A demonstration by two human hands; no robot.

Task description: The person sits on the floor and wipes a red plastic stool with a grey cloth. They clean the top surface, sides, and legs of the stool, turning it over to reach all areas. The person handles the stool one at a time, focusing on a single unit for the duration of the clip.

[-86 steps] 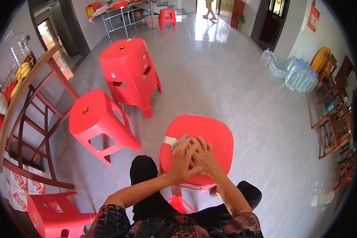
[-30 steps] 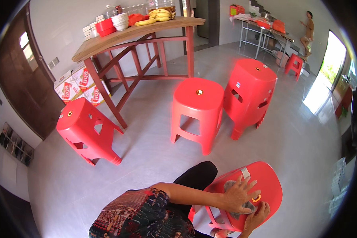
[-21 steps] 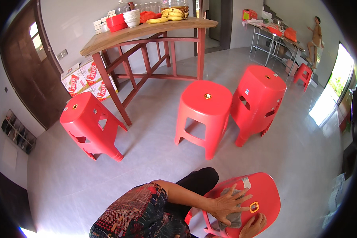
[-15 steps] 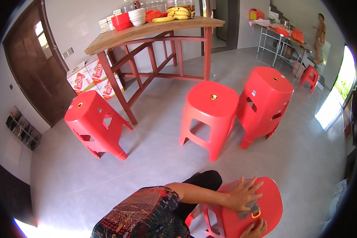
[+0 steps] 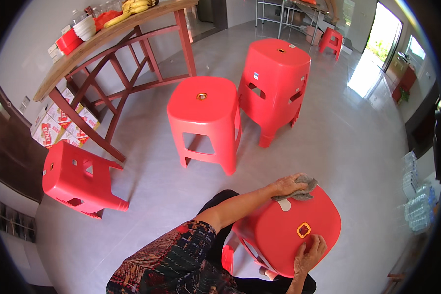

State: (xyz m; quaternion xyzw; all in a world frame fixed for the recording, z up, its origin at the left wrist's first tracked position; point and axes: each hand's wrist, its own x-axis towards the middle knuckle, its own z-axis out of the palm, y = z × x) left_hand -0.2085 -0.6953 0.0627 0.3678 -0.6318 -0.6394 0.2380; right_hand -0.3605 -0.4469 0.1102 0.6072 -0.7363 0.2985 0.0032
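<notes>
A red plastic stool [image 5: 291, 240] stands close in front of me, its seat bearing a gold-rimmed emblem in the middle. At the seat's far edge, my left hand [image 5: 288, 185] is closed on a crumpled grey cloth [image 5: 301, 190] pressed against the plastic. A pale round patch [image 5: 284, 205] shows on the seat beside the cloth. My right hand [image 5: 309, 254] rests on the near part of the seat, just below the emblem, with bent fingers and the thumb apart and nothing held.
Ahead stand a single red stool [image 5: 203, 110] and a taller red stack of stools [image 5: 275, 88]. Another red stool [image 5: 81, 179] is at the left, by a wooden table [image 5: 108, 39] with bowls and bananas. Wrapped plastic bottles [image 5: 419, 208] lie at the right.
My left hand and the cloth have moved from mid-seat to the far edge. My right hand has shifted up onto the seat. The whole view has turned rightward.
</notes>
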